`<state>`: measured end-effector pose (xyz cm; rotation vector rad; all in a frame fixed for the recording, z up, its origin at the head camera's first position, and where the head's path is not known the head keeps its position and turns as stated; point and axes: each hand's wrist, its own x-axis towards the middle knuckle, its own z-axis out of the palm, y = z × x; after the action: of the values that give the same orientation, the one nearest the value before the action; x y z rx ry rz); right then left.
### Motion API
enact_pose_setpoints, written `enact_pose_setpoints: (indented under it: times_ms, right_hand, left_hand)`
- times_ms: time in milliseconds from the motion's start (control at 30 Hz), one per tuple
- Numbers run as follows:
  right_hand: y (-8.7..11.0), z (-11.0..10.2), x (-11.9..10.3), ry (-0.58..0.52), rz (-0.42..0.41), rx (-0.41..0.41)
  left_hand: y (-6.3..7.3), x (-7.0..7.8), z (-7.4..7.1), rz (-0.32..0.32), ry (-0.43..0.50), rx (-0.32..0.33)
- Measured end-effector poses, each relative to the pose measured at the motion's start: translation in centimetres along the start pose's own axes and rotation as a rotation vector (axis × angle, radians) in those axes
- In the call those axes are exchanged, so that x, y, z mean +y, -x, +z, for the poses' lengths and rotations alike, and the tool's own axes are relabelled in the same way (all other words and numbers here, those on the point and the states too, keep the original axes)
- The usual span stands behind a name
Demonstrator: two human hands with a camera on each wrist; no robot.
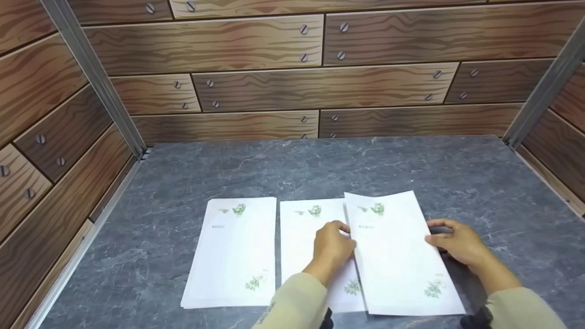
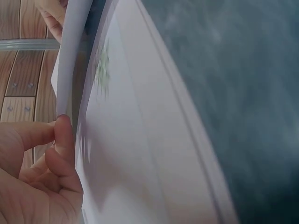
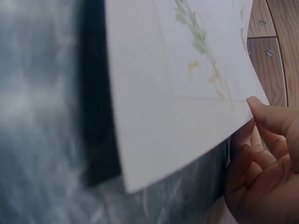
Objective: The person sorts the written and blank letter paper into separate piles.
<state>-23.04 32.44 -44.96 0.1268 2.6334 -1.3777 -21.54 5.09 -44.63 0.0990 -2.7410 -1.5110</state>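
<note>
A person in pale sleeves holds a white sheet printed with green plant motifs [image 1: 397, 260] by its two long edges, the left hand [image 1: 332, 246] pinching one side and the right hand [image 1: 459, 242] the other, at a dark grey marbled tabletop [image 1: 228, 167]. The hands are apart, one on each side of the paper, which lies rightmost of three and overlaps the right strip of the middle printed sheet [image 1: 301, 251]; the left printed stack [image 1: 235, 256] sits just beside that one. The right wrist view shows the thumb above the paper and fingers below, with a dark shadow beneath the near edge (how many leaves are in the grip cannot be told). The top edge bows, so a light, even pull between the two pinches would likely flatten it without creasing. Good handling would call for both hands moving at one height, fingertips near the edges and off the print, and the left knuckles clear of the middle paper, lest they drag it out of line.
</note>
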Motion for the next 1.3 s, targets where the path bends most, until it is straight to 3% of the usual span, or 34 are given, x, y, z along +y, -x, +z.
enact_pose_setpoints:
  times_ms: [467,633,1000,1300]
  right_hand:
    - [0.1,-1.5,1.3,-0.002,0.019,0.011]
    - [0.0,-2.0,1.5,0.008,0.008,0.012]
    - [-0.4,-2.4,1.9,0.1,-0.02,0.077]
    - [-0.6,-2.3,2.0,0.178,-0.028,0.123]
  left_hand:
    - [0.4,1.3,2.2,-0.075,0.07,-0.024]
    - [0.4,1.6,2.7,-0.072,0.092,-0.027]
    - [0.3,1.6,3.0,-0.024,0.035,-0.01]
    - [0.4,1.8,2.8,-0.032,0.057,-0.011]
